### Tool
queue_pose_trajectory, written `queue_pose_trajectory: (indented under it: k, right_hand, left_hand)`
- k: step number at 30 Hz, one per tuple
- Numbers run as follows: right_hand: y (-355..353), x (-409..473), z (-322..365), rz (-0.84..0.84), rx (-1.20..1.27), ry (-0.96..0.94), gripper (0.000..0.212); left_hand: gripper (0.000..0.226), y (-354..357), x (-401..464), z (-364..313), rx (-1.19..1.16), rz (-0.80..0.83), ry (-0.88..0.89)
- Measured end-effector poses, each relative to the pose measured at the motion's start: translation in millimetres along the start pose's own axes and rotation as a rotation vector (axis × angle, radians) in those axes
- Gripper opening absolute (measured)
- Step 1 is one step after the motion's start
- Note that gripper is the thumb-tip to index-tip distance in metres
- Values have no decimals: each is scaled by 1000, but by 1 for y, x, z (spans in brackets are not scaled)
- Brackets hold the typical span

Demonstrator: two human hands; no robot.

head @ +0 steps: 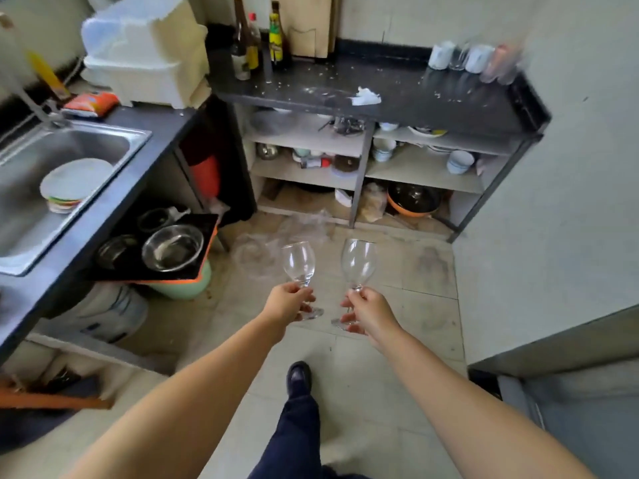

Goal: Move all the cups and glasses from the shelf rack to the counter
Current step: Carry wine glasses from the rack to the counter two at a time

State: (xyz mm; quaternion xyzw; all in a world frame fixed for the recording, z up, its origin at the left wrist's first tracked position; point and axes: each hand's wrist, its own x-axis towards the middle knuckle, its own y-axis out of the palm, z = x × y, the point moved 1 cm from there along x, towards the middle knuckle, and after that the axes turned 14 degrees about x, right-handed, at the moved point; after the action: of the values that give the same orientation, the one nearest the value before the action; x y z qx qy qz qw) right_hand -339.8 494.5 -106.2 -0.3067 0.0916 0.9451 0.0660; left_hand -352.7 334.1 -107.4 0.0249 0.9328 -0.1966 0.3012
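Observation:
I carry two clear wine glasses upright over the tiled floor. My left hand point(288, 302) grips the stem of the left wine glass point(298, 261). My right hand point(370, 311) grips the stem of the right wine glass point(358, 259). Ahead stands the dark counter point(397, 95), well beyond both hands. At its far right corner several cups and glasses point(475, 58) stand in a row, blurred. Below the counter a shelf rack point(359, 167) holds bowls and dishes.
A steel sink point(69, 146) with stacked plates sits on the left. Bottles point(256, 43) and a crumpled tissue point(366, 96) are on the counter. Metal bowls point(173, 247) sit on a low tray at left. A wall closes the right side. My foot point(299, 376) is on the floor.

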Motion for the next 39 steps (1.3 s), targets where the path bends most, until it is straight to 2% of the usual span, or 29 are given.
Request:
queue_pose_trajectory:
  k: [7,12,19,24,33,39]
  right_hand:
    - [-22,82,64,-155,109,-35,15]
    - [-31,138,119,-243,182,-54,15]
    - [-67,210,177,-342,257,-50,14]
    - [-104,273,217,-362,276,-55,16]
    - [-196,407,362,-320,177,-90,19]
    - [-229,483,421,-328,102,-90,12]
  left_hand:
    - [21,25,98,-82,100,91,63]
    - [11,32,165,-146,137,154,80]
    - [10,67,248,-224,172,235,93]
    - [13,102,302,-281,243,258,138]
    - [21,180,423,-423,258,226,157]
    - [13,212,492,-493,235,238,149]
